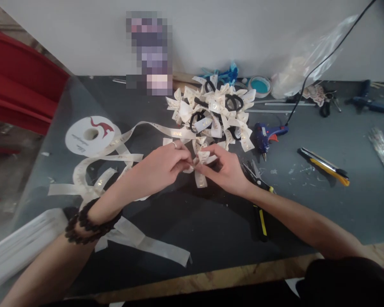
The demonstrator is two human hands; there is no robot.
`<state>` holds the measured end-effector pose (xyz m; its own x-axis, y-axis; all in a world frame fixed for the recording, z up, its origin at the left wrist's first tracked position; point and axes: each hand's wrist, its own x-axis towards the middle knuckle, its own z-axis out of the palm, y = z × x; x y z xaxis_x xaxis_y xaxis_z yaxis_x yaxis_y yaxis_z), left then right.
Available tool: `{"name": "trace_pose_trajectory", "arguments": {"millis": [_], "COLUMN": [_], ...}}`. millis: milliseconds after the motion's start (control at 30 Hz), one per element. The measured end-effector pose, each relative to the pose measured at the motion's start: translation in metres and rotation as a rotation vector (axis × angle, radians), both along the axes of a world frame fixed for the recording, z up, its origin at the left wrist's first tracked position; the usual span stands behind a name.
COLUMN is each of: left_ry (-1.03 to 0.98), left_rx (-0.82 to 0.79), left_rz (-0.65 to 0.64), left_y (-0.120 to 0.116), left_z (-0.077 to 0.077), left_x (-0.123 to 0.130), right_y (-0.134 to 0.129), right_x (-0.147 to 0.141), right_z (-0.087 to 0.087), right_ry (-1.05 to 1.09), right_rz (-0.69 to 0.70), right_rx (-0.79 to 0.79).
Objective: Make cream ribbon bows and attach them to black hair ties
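Note:
A small cream ribbon bow (204,157) with gold lettering is pinched in my right hand (225,168), between thumb and fingers. My left hand (161,166), with a ring on one finger, meets it from the left; its fingertips are closed on the cream ribbon at the bow's left side. Just beyond both hands lies a pile of cream bows (215,106) with black bands. To the left, a ribbon spool (91,135) rests on the table, with loose ribbon lengths (153,245) beside and under my left forearm.
Right of my hands are scissors (260,213), a blue glue gun (265,135) with a black cable, and a yellow cutter (324,166). Behind stands a teal tape roll (259,85). A white stack (25,243) lies at the left edge of the table (224,238).

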<state>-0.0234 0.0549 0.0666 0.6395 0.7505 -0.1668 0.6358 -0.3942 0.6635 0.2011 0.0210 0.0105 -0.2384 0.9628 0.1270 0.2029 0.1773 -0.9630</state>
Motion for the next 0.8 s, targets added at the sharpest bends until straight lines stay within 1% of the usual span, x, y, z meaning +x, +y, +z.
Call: {"name": "trace_pose_trajectory", "arguments": {"millis": [67, 200, 300, 367, 433, 533, 633, 733, 800], "left_ry": [0.050, 0.054, 0.013, -0.029, -0.054, -0.084, -0.120, -0.149, -0.163], "left_rx": [0.039, 0.026, -0.080, -0.165, -0.195, -0.131, -0.017, 0.082, 0.094], "left_rz": [-0.046, -0.096, -0.046, 0.023, 0.075, 0.108, 0.150, 0.182, 0.184], "left_y": [-0.001, -0.005, -0.006, -0.005, -0.004, -0.004, -0.005, -0.007, -0.008], "left_z": [-0.003, -0.007, -0.005, -0.002, 0.001, 0.004, 0.007, 0.008, 0.008], "left_x": [-0.002, 0.000, 0.004, 0.005, 0.005, 0.005, 0.008, 0.011, 0.012], "right_y": [0.000, 0.000, 0.000, 0.000, 0.000, 0.000, 0.001, 0.002, 0.002], "right_x": [0.000, -0.001, 0.000, 0.000, 0.001, 0.001, 0.001, 0.001, 0.001], "right_z": [0.001, 0.001, 0.000, -0.001, -0.003, -0.005, -0.006, -0.004, -0.003], "right_ry": [-0.056, -0.012, 0.033, 0.058, 0.057, 0.052, 0.048, 0.059, 0.089], "right_rz": [0.012, 0.050, 0.047, 0.011, -0.025, -0.063, -0.127, -0.173, -0.181], "right_rx": [-0.009, -0.062, -0.068, -0.058, -0.042, 0.004, 0.054, 0.043, 0.024]}}
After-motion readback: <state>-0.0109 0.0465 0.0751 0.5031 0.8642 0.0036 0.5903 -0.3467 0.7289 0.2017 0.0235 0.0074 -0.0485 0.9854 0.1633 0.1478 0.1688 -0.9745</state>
